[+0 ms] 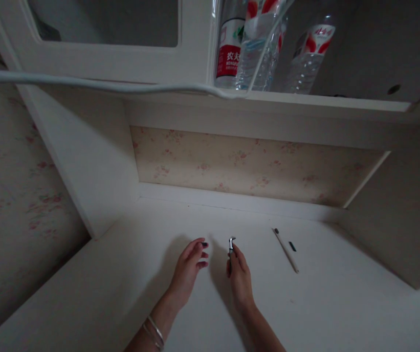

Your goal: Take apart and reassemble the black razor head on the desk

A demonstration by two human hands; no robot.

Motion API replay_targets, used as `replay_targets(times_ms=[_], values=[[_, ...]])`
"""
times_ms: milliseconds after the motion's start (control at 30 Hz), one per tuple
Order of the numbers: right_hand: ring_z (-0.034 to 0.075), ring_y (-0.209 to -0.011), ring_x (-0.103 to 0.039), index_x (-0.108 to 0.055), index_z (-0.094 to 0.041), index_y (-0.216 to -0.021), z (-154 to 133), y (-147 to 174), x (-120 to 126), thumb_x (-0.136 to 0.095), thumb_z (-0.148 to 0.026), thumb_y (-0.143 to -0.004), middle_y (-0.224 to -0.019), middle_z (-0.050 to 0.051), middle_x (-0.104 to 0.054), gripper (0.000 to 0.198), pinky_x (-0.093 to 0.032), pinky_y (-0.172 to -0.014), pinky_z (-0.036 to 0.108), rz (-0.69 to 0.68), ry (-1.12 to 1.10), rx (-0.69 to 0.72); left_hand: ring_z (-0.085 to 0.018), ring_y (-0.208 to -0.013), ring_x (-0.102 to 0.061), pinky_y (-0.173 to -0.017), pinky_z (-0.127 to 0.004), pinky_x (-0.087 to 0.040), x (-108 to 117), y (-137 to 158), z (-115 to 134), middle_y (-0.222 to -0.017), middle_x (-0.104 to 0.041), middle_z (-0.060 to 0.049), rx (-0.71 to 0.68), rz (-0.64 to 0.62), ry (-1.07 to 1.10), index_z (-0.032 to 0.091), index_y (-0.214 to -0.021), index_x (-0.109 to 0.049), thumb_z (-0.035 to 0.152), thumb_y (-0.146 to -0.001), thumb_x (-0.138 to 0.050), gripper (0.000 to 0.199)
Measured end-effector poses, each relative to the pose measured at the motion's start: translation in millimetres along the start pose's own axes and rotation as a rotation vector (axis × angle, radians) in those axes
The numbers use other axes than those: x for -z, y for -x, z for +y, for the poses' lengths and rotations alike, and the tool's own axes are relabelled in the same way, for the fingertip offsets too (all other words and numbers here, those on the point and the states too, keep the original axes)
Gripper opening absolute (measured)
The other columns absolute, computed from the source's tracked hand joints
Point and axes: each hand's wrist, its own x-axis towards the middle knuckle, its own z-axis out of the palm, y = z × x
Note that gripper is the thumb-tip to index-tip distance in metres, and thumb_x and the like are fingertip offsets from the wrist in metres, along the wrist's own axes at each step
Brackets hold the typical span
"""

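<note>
Fingers [240, 256] of the right hand [241, 283] were closed around a tool [231, 245], which pointed away from the person over the bench [151, 244], its long axis close to straight ahead. Its bright metal end bent sharply to the right at the top (a short hook, by the look of it). The grip hid most of the dark handle, so how far it ran down into the palm could not be told, and the dim light left small detail hard to read. The left hand [185, 274] pinched a dark bit [204, 243] between thumb and forefinger; the bit jutted toward the tool, apart from it, with its left end covered by the fingertips. The remaining left fingers were loosely curled and spread. To the right of the tool, a pale stick [286, 250] (it looked like a pen) lay slanted on the bench, its dark end far off and to the left, its other end nearer the person. Just beside it lay a dark strip [292, 246], slanting much the same way. Bottles [228, 61] stood on the shelf [327, 100] above, some cut off by the top edge.
</note>
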Motion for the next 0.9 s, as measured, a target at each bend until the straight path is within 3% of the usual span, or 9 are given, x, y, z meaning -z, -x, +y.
replay_targets(times_ms=[100,233,467,633,900], values=[[0.008,-0.045,-0.035,-0.057,-0.022,-0.107,-16.0,21.7,-10.0,-0.056,-0.052,-0.082,-0.067,-0.005,-0.045,0.039,-0.026,-0.037,0.017,-0.040,-0.103,-0.152,-0.014,-0.083,-0.056,-0.070,-0.026,-0.045,-5.2,9.1,6.9,-0.114,-0.058,-0.009,0.074,-0.044,0.268,0.021,-0.112,-0.058,0.038,-0.084,-0.059,0.033],[0.007,-0.042,-0.032,-0.057,-0.022,-0.103,-27.9,46.2,-15.1,-0.059,-0.053,-0.081,-0.061,-0.007,-0.040,0.038,-0.022,-0.035,0.015,-0.122,-0.155,-0.206,-0.012,-0.079,-0.055,-0.071,-0.027,-0.044,-4.5,12.7,6.8,-0.116,-0.058,-0.009,0.086,-0.056,0.411,0.021,-0.111,-0.059,0.034,-0.083,-0.062,0.031],[0.009,-0.042,-0.034,-0.055,-0.020,-0.087,-21.5,62.9,-16.5,-0.050,-0.052,-0.088,-0.058,-0.006,-0.041,0.033,-0.027,-0.035,0.018,-0.264,-0.160,-0.136,-0.014,-0.081,-0.057,-0.072,-0.029,-0.044,-0.1,20.7,-0.9,-0.114,-0.061,-0.008,0.119,-0.149,0.475,0.022,-0.107,-0.062,0.029,-0.083,-0.062,0.025],[0.011,-0.046,-0.039,-0.055,-0.019,-0.081,-25.3,68.2,-17.4,-0.044,-0.046,-0.093,-0.054,-0.004,-0.045,0.032,-0.032,-0.045,0.022,-0.365,-0.156,-0.045,-0.017,-0.088,-0.059,-0.074,-0.029,-0.045,3.6,18.7,-4.2,-0.114,-0.062,-0.007,0.163,-0.156,0.453,0.023,-0.107,-0.062,0.030,-0.080,-0.064,0.028],[0.012,-0.051,-0.036,-0.052,-0.019,-0.076,-27.6,71.8,-17.6,-0.044,-0.044,-0.093,-0.056,-0.005,-0.041,0.032,-0.031,-0.049,0.023,-0.348,-0.166,-0.042,-0.016,-0.084,-0.059,-0.076,-0.031,-0.045,2.5,18.4,-6.1,-0.111,-0.064,-0.008,0.187,-0.199,0.488,0.021,-0.106,-0.064,0.027,-0.081,-0.061,0.025]])
